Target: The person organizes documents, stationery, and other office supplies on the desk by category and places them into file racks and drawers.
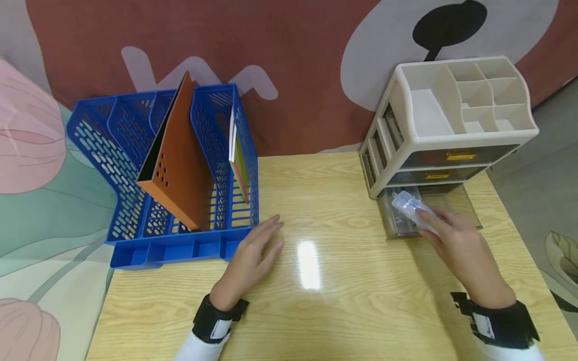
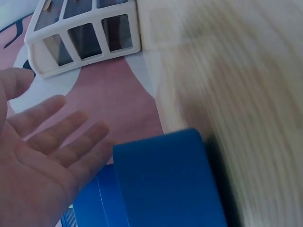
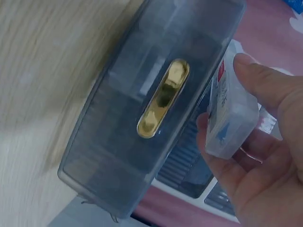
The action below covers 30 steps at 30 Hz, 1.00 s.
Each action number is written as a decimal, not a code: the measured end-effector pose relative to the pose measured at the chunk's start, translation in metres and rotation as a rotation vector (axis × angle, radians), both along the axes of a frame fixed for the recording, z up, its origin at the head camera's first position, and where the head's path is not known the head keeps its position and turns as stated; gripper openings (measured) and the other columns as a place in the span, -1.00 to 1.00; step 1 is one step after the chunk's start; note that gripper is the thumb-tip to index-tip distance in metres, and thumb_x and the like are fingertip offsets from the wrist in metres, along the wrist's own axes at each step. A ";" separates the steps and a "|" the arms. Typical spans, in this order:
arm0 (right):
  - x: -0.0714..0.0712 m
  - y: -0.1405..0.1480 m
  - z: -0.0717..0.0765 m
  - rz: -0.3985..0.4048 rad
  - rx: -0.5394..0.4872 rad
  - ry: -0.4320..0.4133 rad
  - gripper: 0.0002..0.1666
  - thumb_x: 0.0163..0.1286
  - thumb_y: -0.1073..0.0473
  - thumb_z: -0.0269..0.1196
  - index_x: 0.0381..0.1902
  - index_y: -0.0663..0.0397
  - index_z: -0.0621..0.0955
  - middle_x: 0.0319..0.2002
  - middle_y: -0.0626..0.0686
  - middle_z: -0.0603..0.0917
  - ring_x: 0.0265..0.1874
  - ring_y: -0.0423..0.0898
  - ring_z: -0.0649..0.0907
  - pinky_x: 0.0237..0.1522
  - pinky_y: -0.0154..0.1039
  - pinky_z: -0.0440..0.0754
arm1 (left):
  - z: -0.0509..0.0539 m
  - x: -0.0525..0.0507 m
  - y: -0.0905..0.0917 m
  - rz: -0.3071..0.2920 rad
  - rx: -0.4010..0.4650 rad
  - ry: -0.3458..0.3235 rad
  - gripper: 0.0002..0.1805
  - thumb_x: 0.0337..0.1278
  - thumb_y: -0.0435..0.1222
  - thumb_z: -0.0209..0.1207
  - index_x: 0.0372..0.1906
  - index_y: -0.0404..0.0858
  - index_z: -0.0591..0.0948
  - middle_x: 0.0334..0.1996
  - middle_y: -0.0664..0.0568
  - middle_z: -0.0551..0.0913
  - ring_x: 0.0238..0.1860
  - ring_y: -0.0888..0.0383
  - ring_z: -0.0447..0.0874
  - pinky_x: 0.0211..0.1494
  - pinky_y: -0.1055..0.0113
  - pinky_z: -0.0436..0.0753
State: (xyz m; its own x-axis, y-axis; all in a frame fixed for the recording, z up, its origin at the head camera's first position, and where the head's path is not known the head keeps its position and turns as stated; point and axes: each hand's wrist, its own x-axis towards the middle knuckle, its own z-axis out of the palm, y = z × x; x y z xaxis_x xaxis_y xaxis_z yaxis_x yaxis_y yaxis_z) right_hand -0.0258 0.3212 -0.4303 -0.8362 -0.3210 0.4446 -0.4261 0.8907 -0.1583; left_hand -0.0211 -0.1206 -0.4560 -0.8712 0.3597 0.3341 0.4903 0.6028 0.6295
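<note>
My right hand (image 1: 467,250) grips a small translucent plastic case (image 1: 408,204) with a printed label. In the right wrist view the thumb lies on one side of it and the fingers on the other. The case is above the pulled-out bottom drawer (image 3: 113,113), a smoky clear one with a gold handle (image 3: 163,98). Other clear items inside the drawer are hard to make out. Beside the front right corner of a blue file rack (image 1: 180,245), my left hand (image 1: 248,260) has its fingers extended and holds nothing.
The drawer belongs to a white desktop organizer (image 1: 408,140) with open compartments on top, at the back right. An orange file holder (image 1: 180,170) and thin booklets (image 1: 238,160) stand in the blue rack. Wood-grain tabletop (image 1: 311,200) lies between rack and organizer.
</note>
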 end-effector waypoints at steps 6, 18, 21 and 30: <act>-0.008 0.012 0.006 -0.101 0.042 -0.063 -0.31 -0.06 0.41 0.61 0.13 0.28 0.70 -0.02 0.47 0.69 -0.17 0.46 0.69 -0.22 0.40 0.65 | 0.001 0.008 -0.005 -0.025 -0.070 0.007 -0.48 0.44 -0.21 0.23 0.42 -0.22 0.51 0.46 -0.10 0.48 0.50 -0.08 0.41 0.49 -0.07 0.46; -0.033 0.023 0.001 -0.257 0.067 -0.166 -0.47 0.11 0.37 0.54 0.06 0.41 0.66 -0.20 0.54 0.69 -0.45 0.45 0.68 -0.56 0.31 0.61 | 0.001 0.017 -0.010 -0.031 -0.128 0.007 -0.45 0.46 -0.18 0.21 0.46 -0.21 0.48 0.47 -0.12 0.47 0.49 -0.10 0.43 0.51 -0.05 0.44; -0.039 0.023 -0.003 -0.296 0.074 -0.168 -0.53 0.13 0.34 0.52 -0.01 0.43 0.67 -0.30 0.53 0.68 -0.61 0.38 0.64 -0.73 0.22 0.51 | 0.001 0.016 -0.010 -0.029 -0.134 0.012 -0.45 0.46 -0.18 0.21 0.45 -0.21 0.48 0.47 -0.12 0.47 0.49 -0.09 0.43 0.51 -0.04 0.44; -0.056 0.025 -0.016 -0.372 0.019 -0.312 -0.51 0.28 0.28 0.44 0.09 0.40 0.57 -0.17 0.62 0.58 -0.38 0.59 0.63 -0.60 0.42 0.53 | -0.001 0.017 -0.013 -0.027 -0.144 0.036 -0.46 0.42 -0.20 0.24 0.42 -0.22 0.51 0.45 -0.14 0.50 0.45 -0.13 0.47 0.49 -0.06 0.47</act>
